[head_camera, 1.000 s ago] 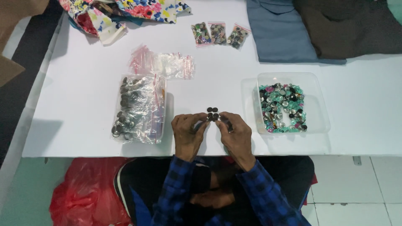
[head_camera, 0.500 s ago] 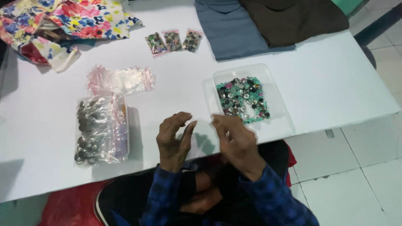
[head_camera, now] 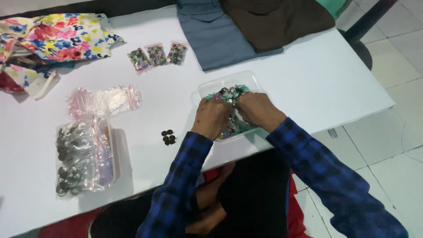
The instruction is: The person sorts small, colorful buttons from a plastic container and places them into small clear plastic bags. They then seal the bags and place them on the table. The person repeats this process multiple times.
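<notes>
I see both hands sunk in the clear tray (head_camera: 207, 86) of mixed buttons (head_camera: 231, 92), right of centre: left hand (head_camera: 212, 117) and right hand (head_camera: 257, 110) curl knuckles-up, fingertips buried, so I cannot tell any grip. A small cluster of dark buttons (head_camera: 168, 136) lies set apart on the white table (head_camera: 317, 79), left of the tray.

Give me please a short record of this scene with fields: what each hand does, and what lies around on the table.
left hand: in the clear plastic tray, on the mixed buttons
right hand: in the same tray, on the buttons
beside hands: small cluster of dark buttons on the white table
far left: large bag of dark buttons, empty zip bags
table back: three small filled bags, floral cloth, blue garment, brown garment
</notes>
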